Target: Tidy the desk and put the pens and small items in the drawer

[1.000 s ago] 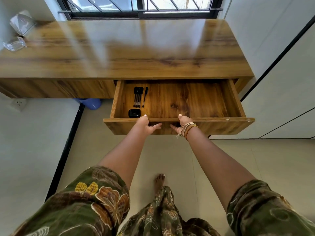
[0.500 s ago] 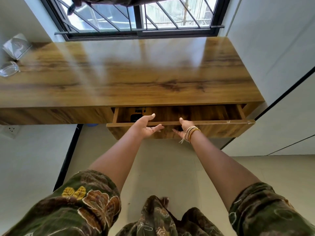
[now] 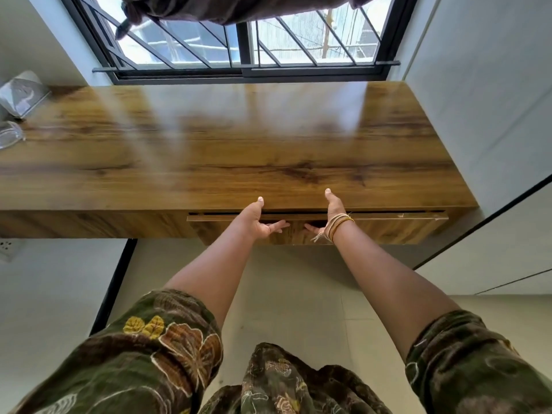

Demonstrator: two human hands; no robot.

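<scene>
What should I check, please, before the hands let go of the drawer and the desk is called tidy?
1. Drawer fully shut: not ok, a thin dark gap shows under the desktop.
2. Left hand and right hand on the drawer front: ok.
3. Thumbs clear of the gap: ok, both over the desktop edge.
4. Pens inside: cannot tell, hidden.
5. Desktop cleared: not ok, clear plastic items at far left.

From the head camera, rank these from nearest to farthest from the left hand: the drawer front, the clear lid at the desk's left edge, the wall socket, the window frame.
1. drawer front: touching the left hand.
2. window frame: beyond the desk's far edge.
3. clear lid and wall socket: both far left, too close to call.
</scene>
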